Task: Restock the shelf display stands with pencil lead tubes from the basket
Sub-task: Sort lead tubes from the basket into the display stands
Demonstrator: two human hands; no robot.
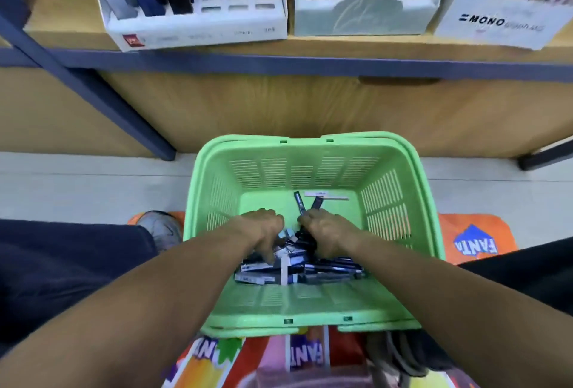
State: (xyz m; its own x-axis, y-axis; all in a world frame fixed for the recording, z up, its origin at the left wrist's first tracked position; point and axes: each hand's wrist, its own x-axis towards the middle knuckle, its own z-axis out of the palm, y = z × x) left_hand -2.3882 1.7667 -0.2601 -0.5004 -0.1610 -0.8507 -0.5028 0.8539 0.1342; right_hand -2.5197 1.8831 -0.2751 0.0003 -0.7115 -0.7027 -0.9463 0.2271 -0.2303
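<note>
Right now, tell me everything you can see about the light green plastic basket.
The light green plastic basket is rectangular and open-topped, with slotted walls and a solid floor. Its handles are folded down along the rim. It sits upright on an orange printed mat below the wooden shelf. Dark pencil lead tubes are piled at its near end, where the left hand and right hand reach in among them.

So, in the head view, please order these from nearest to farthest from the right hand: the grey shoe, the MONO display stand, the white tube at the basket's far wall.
From the right hand, inside the green basket:
1. White tube, just beyond the hand, by the basket's far wall.
2. Grey shoe, to the left, outside the basket on the floor.
3. MONO display stand, up on the shelf, far right.
</note>
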